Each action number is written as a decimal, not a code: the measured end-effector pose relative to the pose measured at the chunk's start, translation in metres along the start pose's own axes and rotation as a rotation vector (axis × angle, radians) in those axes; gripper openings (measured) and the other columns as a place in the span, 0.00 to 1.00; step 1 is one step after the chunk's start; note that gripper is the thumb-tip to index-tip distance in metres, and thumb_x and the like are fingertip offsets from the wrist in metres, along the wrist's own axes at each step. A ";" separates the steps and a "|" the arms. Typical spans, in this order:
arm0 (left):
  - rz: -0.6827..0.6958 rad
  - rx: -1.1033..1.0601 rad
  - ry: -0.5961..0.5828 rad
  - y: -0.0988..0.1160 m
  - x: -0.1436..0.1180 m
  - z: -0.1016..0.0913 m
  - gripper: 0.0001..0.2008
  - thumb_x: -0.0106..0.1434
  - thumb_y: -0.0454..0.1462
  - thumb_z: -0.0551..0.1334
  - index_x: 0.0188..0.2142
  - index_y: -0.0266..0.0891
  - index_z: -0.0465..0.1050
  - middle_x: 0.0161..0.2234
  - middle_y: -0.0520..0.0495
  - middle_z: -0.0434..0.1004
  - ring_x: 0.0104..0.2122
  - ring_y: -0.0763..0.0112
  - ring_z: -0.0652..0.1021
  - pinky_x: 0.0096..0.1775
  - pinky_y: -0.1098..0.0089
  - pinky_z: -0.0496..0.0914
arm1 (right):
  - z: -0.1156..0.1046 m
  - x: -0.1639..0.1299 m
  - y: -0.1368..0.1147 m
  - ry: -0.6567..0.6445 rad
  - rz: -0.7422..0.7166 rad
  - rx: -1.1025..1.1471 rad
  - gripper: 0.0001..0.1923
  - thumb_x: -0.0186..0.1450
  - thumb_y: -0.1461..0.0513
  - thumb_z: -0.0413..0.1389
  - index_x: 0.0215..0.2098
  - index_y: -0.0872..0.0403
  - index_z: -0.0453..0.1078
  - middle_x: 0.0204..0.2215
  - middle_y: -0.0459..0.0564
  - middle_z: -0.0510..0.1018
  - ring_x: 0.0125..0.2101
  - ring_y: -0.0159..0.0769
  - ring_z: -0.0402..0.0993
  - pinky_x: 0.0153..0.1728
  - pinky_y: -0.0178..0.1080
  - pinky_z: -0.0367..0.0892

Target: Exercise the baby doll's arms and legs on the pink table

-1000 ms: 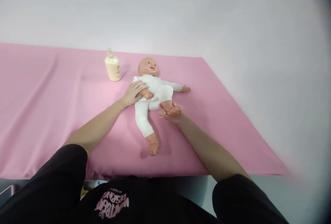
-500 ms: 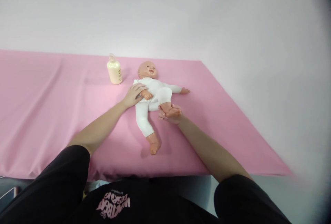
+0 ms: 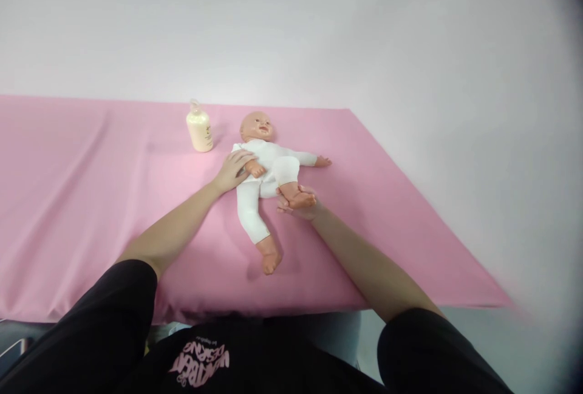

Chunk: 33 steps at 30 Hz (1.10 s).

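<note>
Doll (image 3: 268,152) in white clothing lies on its back on the pink cover (image 3: 387,248) in the head view, its head toward the far edge, one leg stretched toward the near edge and the other bent. The right hand (image 3: 308,210) holds the bent leg at the ankle, fingers curled around it. The left hand (image 3: 231,170) lies over the doll's other side, touching its arm; whether it grips, I cannot tell. A pale pump bottle (image 3: 199,133) stands near the doll's head.
</note>
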<state>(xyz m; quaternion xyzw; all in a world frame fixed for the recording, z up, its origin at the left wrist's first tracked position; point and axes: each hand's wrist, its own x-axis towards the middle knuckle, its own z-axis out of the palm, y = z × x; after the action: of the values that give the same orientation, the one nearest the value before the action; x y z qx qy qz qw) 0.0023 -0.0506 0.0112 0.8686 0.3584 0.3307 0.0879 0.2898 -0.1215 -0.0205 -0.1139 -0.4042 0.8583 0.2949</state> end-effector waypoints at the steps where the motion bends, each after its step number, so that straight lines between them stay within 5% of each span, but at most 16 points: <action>1: -0.002 0.001 -0.001 0.000 0.000 0.000 0.24 0.69 0.42 0.57 0.63 0.41 0.70 0.63 0.37 0.72 0.65 0.52 0.68 0.67 0.49 0.59 | 0.000 0.000 0.000 0.012 -0.004 0.001 0.24 0.66 0.45 0.55 0.48 0.56 0.70 0.27 0.45 0.76 0.28 0.35 0.71 0.40 0.42 0.70; 9: 0.057 -0.004 0.047 -0.004 -0.001 0.003 0.23 0.69 0.43 0.57 0.61 0.39 0.71 0.62 0.34 0.73 0.64 0.51 0.70 0.66 0.48 0.61 | 0.008 0.004 -0.002 0.103 -0.040 0.048 0.23 0.65 0.47 0.55 0.46 0.56 0.72 0.28 0.46 0.78 0.27 0.34 0.71 0.39 0.41 0.71; 17: 0.070 -0.024 0.080 -0.008 -0.004 -0.002 0.24 0.70 0.47 0.58 0.61 0.40 0.70 0.61 0.34 0.74 0.64 0.50 0.71 0.65 0.45 0.62 | 0.020 0.007 0.000 -0.013 -0.021 0.095 0.22 0.68 0.47 0.55 0.49 0.56 0.71 0.29 0.44 0.80 0.31 0.37 0.76 0.63 0.63 0.62; 25: 0.138 -0.028 0.090 -0.017 -0.022 -0.013 0.27 0.74 0.50 0.56 0.65 0.38 0.67 0.64 0.30 0.72 0.66 0.49 0.70 0.66 0.43 0.63 | 0.026 0.008 0.017 -0.105 0.031 0.118 0.24 0.68 0.45 0.54 0.50 0.55 0.71 0.33 0.49 0.81 0.36 0.39 0.78 0.57 0.57 0.69; 33: 0.134 0.084 -0.009 -0.017 -0.018 -0.006 0.27 0.76 0.51 0.49 0.63 0.40 0.71 0.63 0.33 0.74 0.68 0.50 0.67 0.67 0.41 0.60 | 0.031 0.014 0.009 0.170 0.024 0.212 0.22 0.70 0.46 0.50 0.45 0.56 0.71 0.28 0.46 0.77 0.27 0.33 0.70 0.45 0.47 0.74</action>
<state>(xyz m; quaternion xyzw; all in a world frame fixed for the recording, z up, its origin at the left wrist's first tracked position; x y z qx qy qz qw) -0.0203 -0.0514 -0.0003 0.8950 0.3128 0.3164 0.0309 0.2617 -0.1366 -0.0066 -0.1593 -0.2835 0.8869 0.3280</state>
